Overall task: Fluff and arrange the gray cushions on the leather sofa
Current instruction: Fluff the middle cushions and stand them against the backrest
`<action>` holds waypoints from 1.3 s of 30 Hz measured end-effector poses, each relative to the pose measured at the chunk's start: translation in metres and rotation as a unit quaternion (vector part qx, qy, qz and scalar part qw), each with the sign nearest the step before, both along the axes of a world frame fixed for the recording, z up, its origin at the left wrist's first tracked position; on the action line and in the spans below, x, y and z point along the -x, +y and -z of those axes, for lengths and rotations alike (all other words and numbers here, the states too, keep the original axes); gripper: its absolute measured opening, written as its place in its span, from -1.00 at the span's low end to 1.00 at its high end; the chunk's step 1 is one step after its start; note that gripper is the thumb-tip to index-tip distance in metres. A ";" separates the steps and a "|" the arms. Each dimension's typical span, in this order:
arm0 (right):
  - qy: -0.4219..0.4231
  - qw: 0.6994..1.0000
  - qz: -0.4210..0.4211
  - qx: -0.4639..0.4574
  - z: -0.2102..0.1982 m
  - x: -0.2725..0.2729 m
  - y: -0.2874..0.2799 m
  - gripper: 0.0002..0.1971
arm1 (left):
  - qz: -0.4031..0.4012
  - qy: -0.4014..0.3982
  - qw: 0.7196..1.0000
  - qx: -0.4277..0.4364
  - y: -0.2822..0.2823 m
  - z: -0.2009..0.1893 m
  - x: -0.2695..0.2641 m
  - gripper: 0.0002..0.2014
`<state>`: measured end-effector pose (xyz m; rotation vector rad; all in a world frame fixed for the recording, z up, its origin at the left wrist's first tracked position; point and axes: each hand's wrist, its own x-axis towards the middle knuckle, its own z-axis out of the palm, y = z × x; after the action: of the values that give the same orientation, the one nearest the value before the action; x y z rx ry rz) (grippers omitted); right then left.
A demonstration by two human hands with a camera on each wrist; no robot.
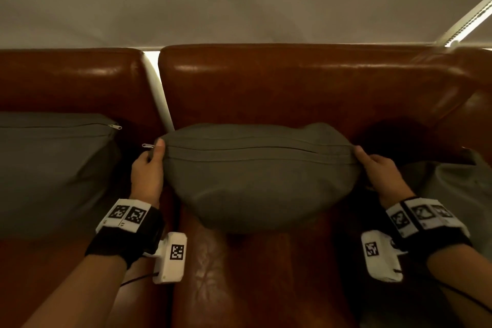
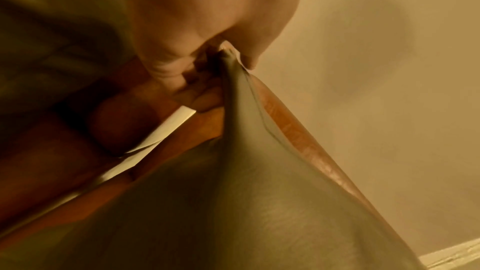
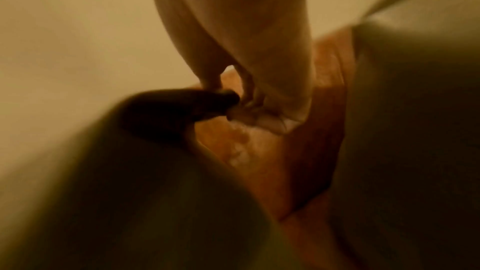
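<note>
Middle cushion (image 1: pixel 259 181), long axis running left to right along the sofa (image 1: pixel 292 88), pinched at opposite top corners by left hand (image 1: pixel 147 168) and, seemingly, right hand (image 1: pixel 378 170).

cushions (image 1: pixel 255 181) gray; sofa (image 1: pixel 292 88) glossy reddish-brown; wrist bands (image 1: pixel 127 214) black-and-white checkered

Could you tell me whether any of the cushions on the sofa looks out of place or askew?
Only the right cushion: it lies slumped and crumpled at the sofa's end, while the left cushion sits neatly.
</note>
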<state>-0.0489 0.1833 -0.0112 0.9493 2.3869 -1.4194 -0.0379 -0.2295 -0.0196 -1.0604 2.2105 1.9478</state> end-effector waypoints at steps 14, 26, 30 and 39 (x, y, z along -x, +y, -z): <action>0.078 0.989 0.081 0.093 -0.026 -0.006 -0.018 -0.65 | 0.006 -0.026 0.992 0.121 -0.016 -0.019 -0.015 -0.54; 0.168 0.941 0.218 0.197 -0.056 0.024 -0.038 -0.28 | 0.047 0.015 0.990 -0.131 -0.027 -0.037 0.055 -0.76; 0.065 0.931 0.256 0.251 -0.014 0.023 -0.039 -0.24 | 0.028 -0.075 0.991 -0.104 -0.022 0.018 0.064 -0.50; 0.093 0.948 0.204 0.228 -0.001 0.027 -0.030 -0.53 | -0.055 -0.042 0.989 -0.130 -0.001 0.014 0.051 -0.64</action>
<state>-0.0756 0.1537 -0.0105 1.2651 1.8903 -2.1731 -0.0887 -0.2309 -0.0334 -1.2208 1.8281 2.1177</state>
